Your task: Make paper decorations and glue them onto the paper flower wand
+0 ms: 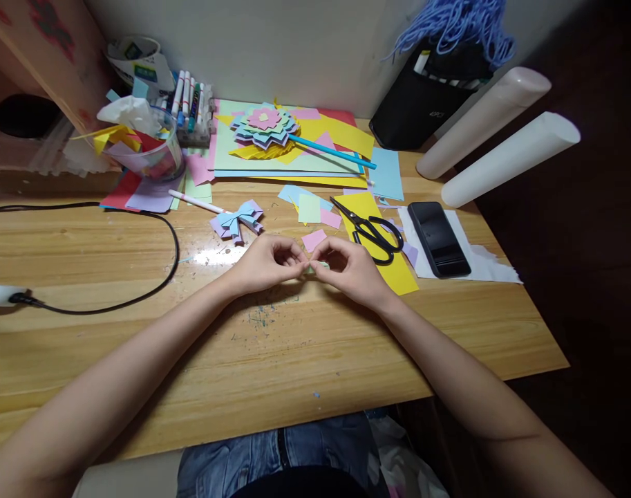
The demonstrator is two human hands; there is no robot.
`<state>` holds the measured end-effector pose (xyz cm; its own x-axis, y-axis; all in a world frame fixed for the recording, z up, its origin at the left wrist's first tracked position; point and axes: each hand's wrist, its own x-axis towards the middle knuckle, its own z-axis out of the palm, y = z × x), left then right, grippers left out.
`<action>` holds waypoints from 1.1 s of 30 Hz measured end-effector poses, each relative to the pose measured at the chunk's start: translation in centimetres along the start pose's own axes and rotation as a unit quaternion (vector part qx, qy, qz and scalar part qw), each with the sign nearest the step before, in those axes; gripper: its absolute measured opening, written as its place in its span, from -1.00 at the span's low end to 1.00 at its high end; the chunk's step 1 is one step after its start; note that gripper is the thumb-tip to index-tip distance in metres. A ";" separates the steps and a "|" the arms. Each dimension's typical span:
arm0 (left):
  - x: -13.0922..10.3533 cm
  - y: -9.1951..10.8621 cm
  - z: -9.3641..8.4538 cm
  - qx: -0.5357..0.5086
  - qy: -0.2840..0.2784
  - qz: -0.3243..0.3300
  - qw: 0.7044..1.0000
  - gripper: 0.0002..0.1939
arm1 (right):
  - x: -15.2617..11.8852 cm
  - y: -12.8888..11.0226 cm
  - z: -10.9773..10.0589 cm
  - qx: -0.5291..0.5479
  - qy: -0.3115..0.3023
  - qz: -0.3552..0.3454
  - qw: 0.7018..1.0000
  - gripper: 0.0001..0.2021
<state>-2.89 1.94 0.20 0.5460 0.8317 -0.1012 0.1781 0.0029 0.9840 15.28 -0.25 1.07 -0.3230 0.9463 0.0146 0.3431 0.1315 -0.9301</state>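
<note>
My left hand (271, 263) and my right hand (346, 268) meet fingertip to fingertip above the wooden table (232, 373). Both pinch a small light green paper piece (323, 265), mostly hidden by the fingers. Just beyond them lies a pink paper square (314, 240), with a pale green square (309, 208) and other scraps behind it. To the left rests a purple and blue paper flower (237, 220) on a white stick. Black-handled scissors (374, 235) lie on yellow paper (398, 277), right of my right hand.
A layered paper flower (266, 124) on a blue stick lies on stacked colored sheets. A scrap cup (154, 162), markers (188, 100) and a black cable (176, 242) are left. A phone (439, 238), two white rolls (512, 159) and a black holder (419, 104) stand or lie right.
</note>
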 end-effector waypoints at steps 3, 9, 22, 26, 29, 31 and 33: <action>0.0 0.1 0.1 0.010 0.006 0.000 1.000 -0.88 | 0.0 0.0 0.0 -0.013 0.008 -0.002 1.000 -0.87; 0.1 -0.4 0.1 0.002 0.019 0.010 1.000 -0.90 | 0.2 0.4 0.0 0.060 -0.003 0.039 0.997 -0.85; 0.0 -0.5 0.3 0.028 0.013 0.038 0.999 -0.81 | 0.4 0.6 0.3 0.116 0.004 0.047 0.992 -0.85; -0.1 -0.6 0.1 0.047 -0.004 0.051 0.998 -0.83 | 0.3 0.6 0.1 0.085 -0.021 0.033 0.996 -0.85; -0.1 -0.7 0.1 0.056 -0.007 0.043 0.997 -0.82 | 0.1 0.4 0.1 0.059 -0.019 0.034 0.998 -0.84; -0.1 -0.6 0.1 0.057 -0.005 0.040 0.998 -0.82 | 0.0 0.3 0.1 0.040 -0.011 0.026 0.999 -0.83; -0.1 -0.5 0.1 0.057 -0.005 0.041 0.998 -0.84 | -0.1 0.3 0.1 0.022 -0.003 0.016 1.000 -0.83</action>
<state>-2.93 1.80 -0.33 0.5703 0.8211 -0.0231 0.2236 -0.1281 0.9662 15.35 -0.33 0.72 -0.3185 0.9478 -0.0168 0.3136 0.0887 -0.9454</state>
